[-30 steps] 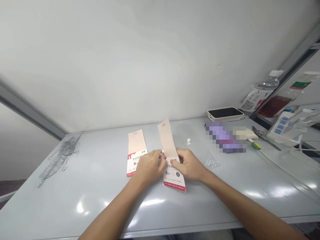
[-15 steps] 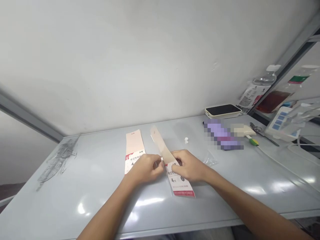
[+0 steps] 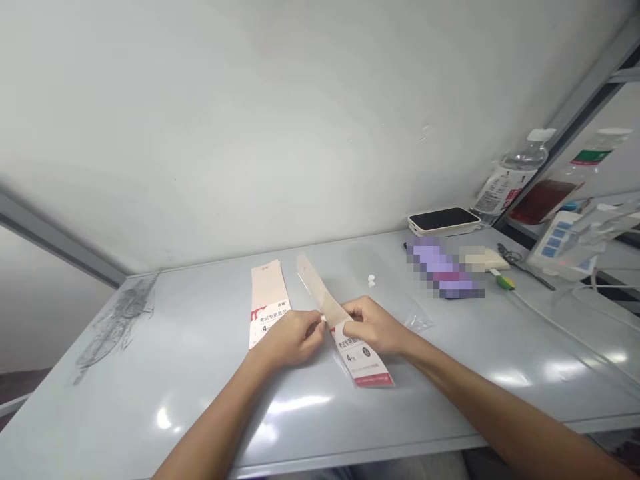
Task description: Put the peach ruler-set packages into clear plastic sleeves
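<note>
Both my hands are over a long peach-and-white paper packet point(image 3: 361, 357) with Chinese print and a red end, which lies tilted on the table. My right hand point(image 3: 373, 327) grips it at the middle. My left hand point(image 3: 289, 339) pinches a small white piece point(image 3: 323, 320) at the packet's edge. A second, similar packet point(image 3: 267, 293) lies flat to the left, its lower part hidden behind my left hand.
Small white bits point(image 3: 371, 281) and a clear plastic bag point(image 3: 419, 321) lie close by on the grey table point(image 3: 200, 300). Further right are a blurred purple object point(image 3: 443, 270), a phone-like device point(image 3: 443, 220), scissors point(image 3: 520, 262), plastic bottles point(image 3: 510, 179), and a white cable point(image 3: 560, 327).
The packet has swung further over, its upper end now leaning left and its red end moved right. Both hands stay on it, and the view has shifted slightly.
</note>
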The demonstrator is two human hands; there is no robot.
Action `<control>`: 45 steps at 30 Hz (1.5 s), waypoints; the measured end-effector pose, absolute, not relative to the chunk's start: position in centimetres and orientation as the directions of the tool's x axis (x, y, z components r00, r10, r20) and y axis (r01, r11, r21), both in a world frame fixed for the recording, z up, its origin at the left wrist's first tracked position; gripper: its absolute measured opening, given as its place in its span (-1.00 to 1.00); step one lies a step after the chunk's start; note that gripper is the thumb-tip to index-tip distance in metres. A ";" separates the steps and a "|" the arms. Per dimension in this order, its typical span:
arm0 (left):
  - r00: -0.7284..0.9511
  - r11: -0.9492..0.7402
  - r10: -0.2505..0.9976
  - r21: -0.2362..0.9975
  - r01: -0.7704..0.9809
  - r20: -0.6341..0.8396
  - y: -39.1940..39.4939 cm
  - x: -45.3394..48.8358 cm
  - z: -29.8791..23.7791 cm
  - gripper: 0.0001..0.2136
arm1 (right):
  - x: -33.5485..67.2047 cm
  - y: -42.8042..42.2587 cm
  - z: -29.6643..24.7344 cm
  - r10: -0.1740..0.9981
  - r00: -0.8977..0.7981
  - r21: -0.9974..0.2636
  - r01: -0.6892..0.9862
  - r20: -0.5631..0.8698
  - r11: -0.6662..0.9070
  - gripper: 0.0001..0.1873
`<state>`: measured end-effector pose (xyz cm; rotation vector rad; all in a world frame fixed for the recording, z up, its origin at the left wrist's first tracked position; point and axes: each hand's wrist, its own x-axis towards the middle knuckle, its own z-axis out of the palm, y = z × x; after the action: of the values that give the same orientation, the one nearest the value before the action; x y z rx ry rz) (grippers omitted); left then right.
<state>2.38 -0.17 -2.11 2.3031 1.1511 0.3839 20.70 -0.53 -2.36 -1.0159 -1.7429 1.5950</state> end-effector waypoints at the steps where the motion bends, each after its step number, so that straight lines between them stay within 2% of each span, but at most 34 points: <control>1: 0.600 -0.507 0.799 0.568 0.648 0.028 -0.2 2.4 -2.1 -0.75 | 20.7 -0.5 -2.4 0.832 -0.547 -0.989 0.148 -0.090 -0.010 -0.87; 5: 0.559 -0.484 0.827 0.570 0.664 0.051 -0.2 2.4 -2.7 -0.77 | 20.5 -0.5 -2.6 0.857 -0.507 -0.993 0.103 -0.096 -0.050 -0.88; 10: 0.408 -0.403 0.904 0.588 0.702 0.132 -0.3 2.9 -4.1 -0.79 | 19.6 -0.9 -3.0 0.883 -0.457 -0.995 0.043 -0.104 -0.095 -0.89; 15: 0.329 -0.358 0.930 0.603 0.713 0.164 0.0 3.2 -4.3 -0.78 | 19.0 -0.8 -3.4 0.921 -0.381 -0.996 0.010 -0.082 -0.085 -0.87; 19: 0.212 -0.278 0.960 0.670 0.688 0.182 0.2 3.0 -3.4 -0.78 | 19.1 -0.3 -3.2 0.943 -0.323 -0.995 -0.030 -0.082 -0.097 -0.83; 22: 0.087 -0.206 0.977 0.751 0.627 0.195 0.4 2.6 -2.8 -0.84 | 19.4 0.0 -3.0 0.948 -0.312 -0.996 -0.044 -0.065 -0.083 -0.68; 25: 0.023 -0.167 0.983 0.833 0.528 0.182 0.6 2.3 -2.4 -0.72 | 19.8 0.2 -3.0 0.953 -0.300 -0.999 -0.030 -0.031 -0.042 -0.61; 29: 0.219 -0.070 0.975 0.972 0.223 0.020 1.0 2.4 -2.2 -0.81 | 20.2 0.7 -3.3 0.963 -0.268 -1.000 0.012 0.025 0.029 -0.64; 32: 0.267 -0.051 0.963 0.994 0.099 0.023 1.2 2.5 -2.3 -0.78 | 20.3 1.0 -3.3 0.969 -0.243 -0.999 0.007 0.035 0.037 -0.66; 36: 0.130 -0.072 0.990 0.986 0.149 0.053 1.3 2.3 -2.6 -0.76 | 20.3 1.0 -3.0 0.982 -0.170 -0.996 -0.014 0.086 0.085 -0.65; 41: 0.020 -0.035 0.999 0.980 0.196 0.032 1.8 1.1 -1.8 -0.72 | 22.0 2.0 -2.5 0.993 0.006 -0.990 0.089 0.115 0.114 -0.62; 43: -0.056 0.035 0.998 0.952 0.303 -0.018 2.3 -0.2 -1.3 -0.71 | 23.5 2.7 -2.3 0.987 0.092 -0.981 0.153 0.130 0.115 -0.61; 44: -0.087 0.072 0.995 0.901 0.429 -0.038 2.7 -1.0 -1.1 -0.72 | 24.3 3.1 -2.2 0.986 0.108 -0.974 0.201 0.128 0.105 -0.60; 45: -0.085 0.117 0.993 0.792 0.600 -0.082 3.0 -1.8 -0.9 -0.73 | 25.2 3.5 -2.1 0.987 0.110 -0.959 0.269 0.119 0.086 -0.58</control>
<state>-1.84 3.03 -0.95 1.5521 1.7609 0.7890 25.19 3.48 -2.07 -1.3775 -1.3511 0.9016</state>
